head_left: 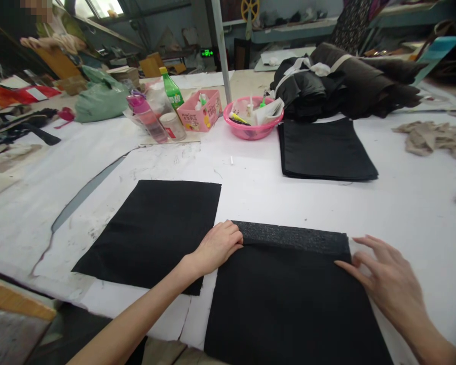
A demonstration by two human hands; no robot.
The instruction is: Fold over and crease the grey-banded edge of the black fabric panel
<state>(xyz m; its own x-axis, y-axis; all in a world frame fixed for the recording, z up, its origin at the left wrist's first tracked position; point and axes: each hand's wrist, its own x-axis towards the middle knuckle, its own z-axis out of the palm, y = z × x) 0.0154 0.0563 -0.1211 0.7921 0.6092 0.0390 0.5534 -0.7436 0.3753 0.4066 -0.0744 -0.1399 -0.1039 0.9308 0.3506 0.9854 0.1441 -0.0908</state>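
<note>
A black fabric panel (289, 299) lies in front of me on the white table (251, 187), its far edge folded over into a grey-speckled strip (292, 236). My left hand (217, 247) grips the left end of that folded strip with curled fingers. My right hand (383, 276) rests flat, fingers spread, on the panel's right edge near the fold's other end. A second black panel (152, 230) lies flat to the left, under my left forearm.
A stack of black pieces (323, 149) sits further back, with dark fabric rolls (345, 83) behind. A pink basin (251, 121), pink box (201, 111), bottles (152, 116) and a green bag (101, 99) stand at the back. Tan scraps (433, 137) lie right.
</note>
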